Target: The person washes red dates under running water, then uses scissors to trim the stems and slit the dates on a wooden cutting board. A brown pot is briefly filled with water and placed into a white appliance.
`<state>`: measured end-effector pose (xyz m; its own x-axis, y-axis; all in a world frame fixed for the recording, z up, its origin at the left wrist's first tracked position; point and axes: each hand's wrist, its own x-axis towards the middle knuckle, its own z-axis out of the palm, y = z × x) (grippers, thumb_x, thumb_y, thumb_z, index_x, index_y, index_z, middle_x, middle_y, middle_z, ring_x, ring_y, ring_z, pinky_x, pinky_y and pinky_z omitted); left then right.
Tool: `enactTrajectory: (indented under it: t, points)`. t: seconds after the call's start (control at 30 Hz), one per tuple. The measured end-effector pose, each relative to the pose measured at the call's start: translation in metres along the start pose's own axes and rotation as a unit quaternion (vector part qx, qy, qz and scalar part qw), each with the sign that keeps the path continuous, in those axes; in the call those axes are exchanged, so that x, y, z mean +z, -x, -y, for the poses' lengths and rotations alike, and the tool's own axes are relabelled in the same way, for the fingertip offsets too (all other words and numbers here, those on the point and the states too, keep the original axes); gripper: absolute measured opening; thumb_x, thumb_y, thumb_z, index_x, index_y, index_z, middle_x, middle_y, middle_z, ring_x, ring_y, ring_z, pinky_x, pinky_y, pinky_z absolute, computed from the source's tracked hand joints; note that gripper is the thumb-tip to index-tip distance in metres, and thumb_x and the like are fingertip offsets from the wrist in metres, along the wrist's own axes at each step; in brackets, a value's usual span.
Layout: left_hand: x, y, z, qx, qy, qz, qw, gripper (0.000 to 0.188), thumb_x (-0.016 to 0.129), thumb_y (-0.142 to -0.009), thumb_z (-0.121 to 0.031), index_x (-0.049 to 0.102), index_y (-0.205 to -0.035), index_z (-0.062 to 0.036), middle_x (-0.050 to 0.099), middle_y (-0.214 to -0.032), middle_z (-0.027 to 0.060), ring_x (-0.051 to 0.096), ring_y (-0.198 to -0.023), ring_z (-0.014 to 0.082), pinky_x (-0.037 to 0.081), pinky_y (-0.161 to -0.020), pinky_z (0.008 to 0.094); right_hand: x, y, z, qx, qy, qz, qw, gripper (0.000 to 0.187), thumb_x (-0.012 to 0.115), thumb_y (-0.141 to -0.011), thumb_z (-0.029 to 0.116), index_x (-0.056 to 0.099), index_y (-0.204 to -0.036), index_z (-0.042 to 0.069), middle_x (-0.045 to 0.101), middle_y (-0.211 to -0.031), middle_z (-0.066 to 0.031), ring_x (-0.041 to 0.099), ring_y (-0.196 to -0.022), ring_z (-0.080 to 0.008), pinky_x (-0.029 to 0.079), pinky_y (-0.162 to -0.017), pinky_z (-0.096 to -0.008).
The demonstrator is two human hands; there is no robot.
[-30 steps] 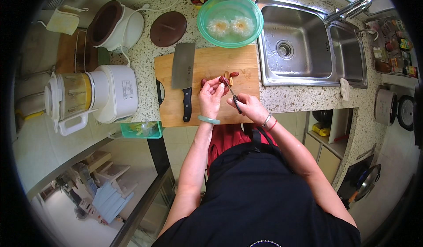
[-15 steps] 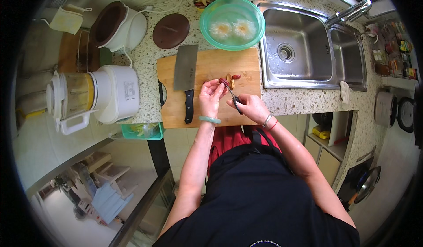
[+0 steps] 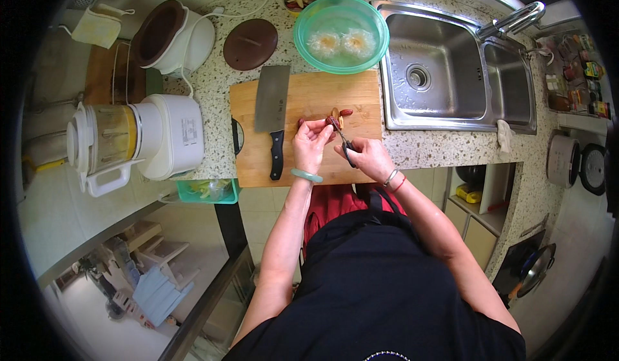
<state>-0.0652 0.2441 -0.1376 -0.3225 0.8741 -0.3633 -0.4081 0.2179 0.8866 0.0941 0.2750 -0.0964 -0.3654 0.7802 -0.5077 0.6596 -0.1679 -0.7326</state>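
My left hand (image 3: 311, 147) pinches a dark red dried date (image 3: 331, 121) over the wooden cutting board (image 3: 309, 97). Black-handled scissors (image 3: 349, 153) are gripped in my right hand (image 3: 372, 160), their blades up against the date. Just beyond the fingertips, a whole red date (image 3: 346, 112) lies on the board beside some pale-brown cut pieces (image 3: 334, 112). Another small red piece (image 3: 301, 122) shows at the left edge of my left fingers; whether it lies on the board is unclear. A cleaver (image 3: 273, 100) with a black handle rests flat to the left.
A green bowl (image 3: 309, 58) holding water and two pale frilly pieces stands behind the board. To the right is a steel double sink (image 3: 385, 97). A blender (image 3: 106, 142), a brown lid (image 3: 250, 44) and a white pot (image 3: 196, 42) occupy the left.
The date and scissor tips have shifted slightly right and nearer to me. A small red piece now shows left of my left fingers.
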Motion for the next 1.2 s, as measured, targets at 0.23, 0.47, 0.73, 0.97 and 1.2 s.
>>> enactTrajectory:
  t: [0.23,0.47,0.73,0.97,1.2]
  points:
    - [-0.006,0.001,0.003,-0.008,-0.012,-0.002,1.0,0.015,0.064,-0.086,-0.001,0.057,-0.099,0.0011,0.066,-0.095,0.0104,0.065,-0.082,0.015,0.057,-0.074,0.0283,-0.001,-0.001,0.0,0.014,0.02,0.019,1.0,0.056,0.066,-0.079,0.052,0.06,-0.064,-0.001,0.054,-0.052,-0.0082,0.054,-0.05,-0.0149,0.043,-0.051,-0.0331]
    - [0.0,0.002,0.005,0.014,-0.052,0.036,0.998,0.014,0.064,-0.086,-0.001,0.057,-0.099,0.0002,0.065,-0.096,0.0101,0.065,-0.082,0.0148,0.057,-0.077,0.0283,0.003,-0.002,0.002,0.062,-0.004,0.056,0.996,0.066,0.056,-0.076,0.067,0.064,-0.076,0.001,0.065,-0.075,-0.0197,0.065,-0.075,-0.0334,0.049,-0.07,-0.0411]
    - [-0.008,0.002,0.01,-0.016,-0.05,0.023,0.998,0.014,0.064,-0.085,0.0,0.057,-0.097,0.0007,0.066,-0.094,0.0103,0.065,-0.082,0.0152,0.057,-0.075,0.0287,0.005,-0.001,-0.006,0.054,-0.013,0.037,0.998,0.055,0.066,-0.081,0.052,0.062,-0.065,0.0,0.056,-0.054,-0.0054,0.056,-0.053,-0.0113,0.043,-0.051,-0.0295]
    - [-0.015,0.001,0.022,-0.024,-0.057,0.015,0.998,0.013,0.064,-0.086,0.0,0.057,-0.097,0.0004,0.066,-0.095,0.0102,0.065,-0.082,0.0148,0.057,-0.075,0.0285,0.003,-0.006,-0.009,0.056,0.008,0.069,0.996,0.057,0.065,-0.08,0.055,0.064,-0.065,0.0,0.055,-0.051,-0.0043,0.057,-0.05,-0.0125,0.046,-0.052,-0.03]
    - [-0.015,0.0,0.023,0.0,-0.093,0.052,0.994,0.014,0.064,-0.086,-0.001,0.058,-0.098,-0.0003,0.066,-0.095,0.0088,0.065,-0.084,0.014,0.056,-0.076,0.0282,0.008,-0.007,-0.013,0.086,-0.032,0.069,0.993,0.055,0.066,-0.08,0.055,0.066,-0.07,0.001,0.057,-0.056,-0.0047,0.057,-0.05,-0.0116,0.046,-0.05,-0.0285]
